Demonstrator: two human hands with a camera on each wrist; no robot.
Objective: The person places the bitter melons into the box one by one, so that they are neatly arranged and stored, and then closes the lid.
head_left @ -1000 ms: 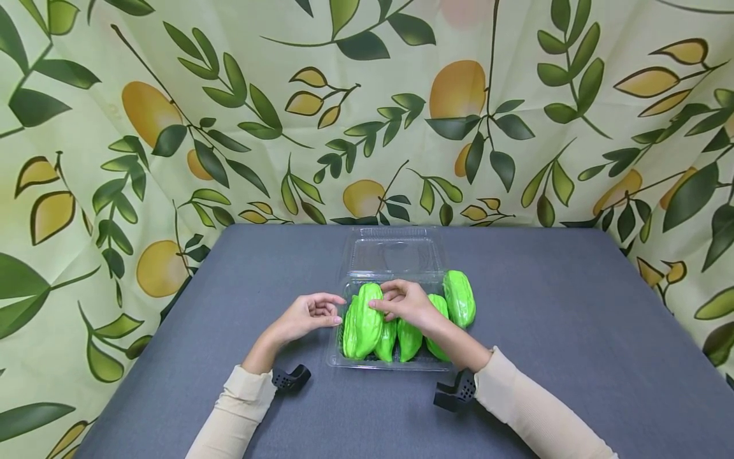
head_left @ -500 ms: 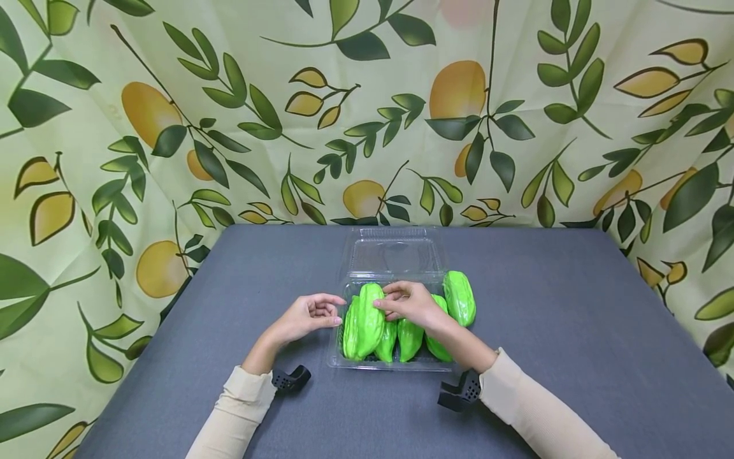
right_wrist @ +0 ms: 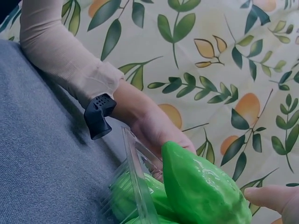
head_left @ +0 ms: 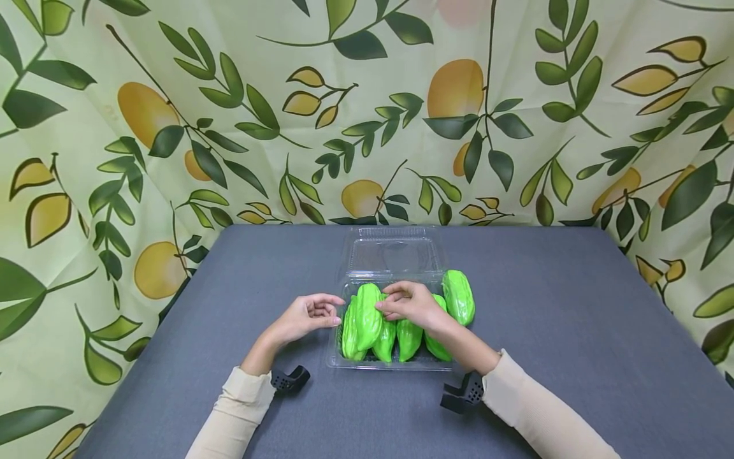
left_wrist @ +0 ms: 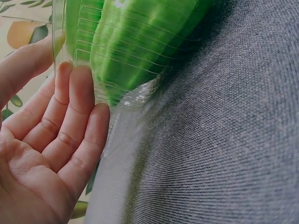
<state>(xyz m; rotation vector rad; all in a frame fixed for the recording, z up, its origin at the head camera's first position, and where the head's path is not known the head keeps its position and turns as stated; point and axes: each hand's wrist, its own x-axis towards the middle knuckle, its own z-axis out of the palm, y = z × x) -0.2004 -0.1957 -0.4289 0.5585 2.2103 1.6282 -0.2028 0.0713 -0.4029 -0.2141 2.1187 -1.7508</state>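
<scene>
An open clear plastic clamshell box [head_left: 390, 365] holds several bright green, bumpy bitter melons [head_left: 410, 339] side by side. One bitter melon [head_left: 369, 317] lies higher than the others at the left, and my right hand [head_left: 410, 304] pinches its upper right side with thumb and fingers. In the right wrist view this bitter melon [right_wrist: 201, 186] tilts above the box wall, a fingertip against it. My left hand [head_left: 306, 317] is at the box's left side. Its relaxed fingers [left_wrist: 80, 88] touch the clear ribbed wall in the left wrist view.
Another bitter melon [head_left: 458, 297] leans at the box's right back corner. The transparent lid [head_left: 394, 252] lies folded back behind the box. Grey cloth covers the table [head_left: 545, 306], and a fruit-patterned curtain [head_left: 367, 127] hangs behind it.
The upper bitter melon's near end has shifted slightly away, and the right thumb now sits nearer its right edge. The left hand has stayed in place.
</scene>
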